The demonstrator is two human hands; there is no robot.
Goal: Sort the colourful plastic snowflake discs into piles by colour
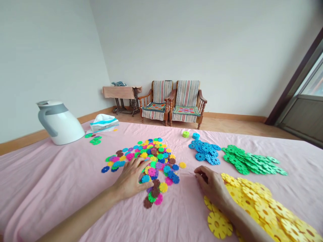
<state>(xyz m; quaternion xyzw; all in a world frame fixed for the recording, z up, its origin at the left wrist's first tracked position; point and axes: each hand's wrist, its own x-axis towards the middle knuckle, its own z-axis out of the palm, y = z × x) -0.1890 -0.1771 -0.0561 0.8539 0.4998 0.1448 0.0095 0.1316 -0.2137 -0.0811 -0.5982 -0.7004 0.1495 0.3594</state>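
Observation:
My left hand (132, 179) reaches over a loose pile of small notched plastic discs (158, 156) in mixed colours. Its fingers are apart, touching the near left side of the pile, and they hide some discs. The thumb lies beside a brown disc (155, 191). My right hand (210, 185) rests to the right of the pile, at the left end of a heap of larger yellow discs (259, 205). Its fingers are curled in, and what they hold, if anything, cannot be made out. Part of the yellow heap is behind my right wrist.
Beyond my right hand lie blue discs (205, 151) and green discs (249, 159), with a light green stack (186, 134) farther back. A white jug (64, 124), a tissue pack (104, 123) and a few green discs (95, 140) are at the left on the pink cloth (83, 201).

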